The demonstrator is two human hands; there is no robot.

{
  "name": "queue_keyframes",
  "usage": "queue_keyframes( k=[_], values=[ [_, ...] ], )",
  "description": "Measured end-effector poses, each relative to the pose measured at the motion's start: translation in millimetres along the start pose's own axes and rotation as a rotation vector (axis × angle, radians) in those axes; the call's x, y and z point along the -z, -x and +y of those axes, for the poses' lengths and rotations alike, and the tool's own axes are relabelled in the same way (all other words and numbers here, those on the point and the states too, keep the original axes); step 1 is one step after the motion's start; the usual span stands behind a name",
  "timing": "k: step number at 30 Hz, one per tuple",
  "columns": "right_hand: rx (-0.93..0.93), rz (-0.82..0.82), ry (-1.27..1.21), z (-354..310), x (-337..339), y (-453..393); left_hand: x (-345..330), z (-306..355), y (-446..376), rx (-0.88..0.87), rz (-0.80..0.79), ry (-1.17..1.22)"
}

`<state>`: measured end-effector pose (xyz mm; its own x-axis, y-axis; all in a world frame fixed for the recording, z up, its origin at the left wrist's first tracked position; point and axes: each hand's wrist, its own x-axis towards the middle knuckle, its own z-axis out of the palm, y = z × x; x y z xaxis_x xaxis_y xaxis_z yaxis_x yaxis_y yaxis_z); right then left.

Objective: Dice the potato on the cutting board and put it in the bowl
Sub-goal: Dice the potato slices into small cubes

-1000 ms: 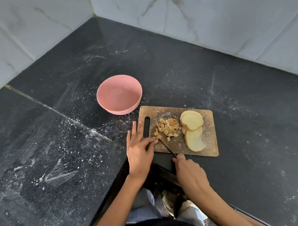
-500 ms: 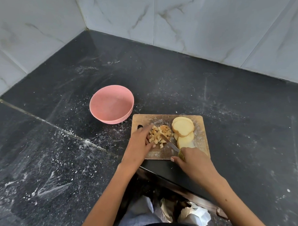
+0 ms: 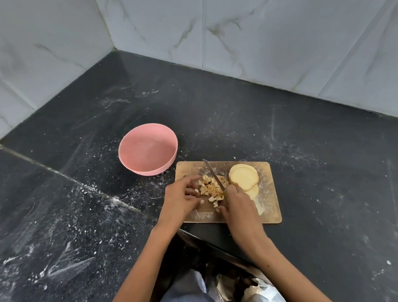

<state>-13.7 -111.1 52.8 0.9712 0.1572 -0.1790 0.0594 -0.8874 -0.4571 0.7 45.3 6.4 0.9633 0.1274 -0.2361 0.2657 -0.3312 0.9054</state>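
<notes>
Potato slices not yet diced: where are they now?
In the head view, the potato slices lie stacked on the cutting board's far right part, right of the diced pieces and knife.

Knife handle buried inside the right hand (image 3: 238, 204), only the thin metal blade (image 3: 213, 174) showing. Near-left part of the wooden cutting board (image 3: 268, 212) covered by both hands. Left edge of the pile of small diced potato cubes (image 3: 211, 190) masked by the left hand (image 3: 182, 199). Lowest of the round pale potato slices (image 3: 244, 178) mostly under the upper ones and the right hand. Both forearms cut off at the near frame edge. Crumpled pale material (image 3: 263, 294) below the counter too unclear to identify.
</notes>
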Motion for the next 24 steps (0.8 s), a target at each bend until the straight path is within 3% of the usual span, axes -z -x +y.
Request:
queue_keyframes(
  k=[5,11,18,24],
  values=[
    [-0.008,0.045,-0.03,-10,-19,-17,-1,-2,-2,-0.015,-0.019,-0.018],
    [0.027,0.075,-0.127,-10,-14,-27,5,-2,-7,-0.08,0.079,-0.048],
    [0.026,0.055,-0.022,0,-9,-16,7,-2,-5,-0.083,0.101,0.02],
    [0.015,0.134,-0.152,0,-7,-28,9,1,-3,-0.105,0.097,0.009]
  ],
)
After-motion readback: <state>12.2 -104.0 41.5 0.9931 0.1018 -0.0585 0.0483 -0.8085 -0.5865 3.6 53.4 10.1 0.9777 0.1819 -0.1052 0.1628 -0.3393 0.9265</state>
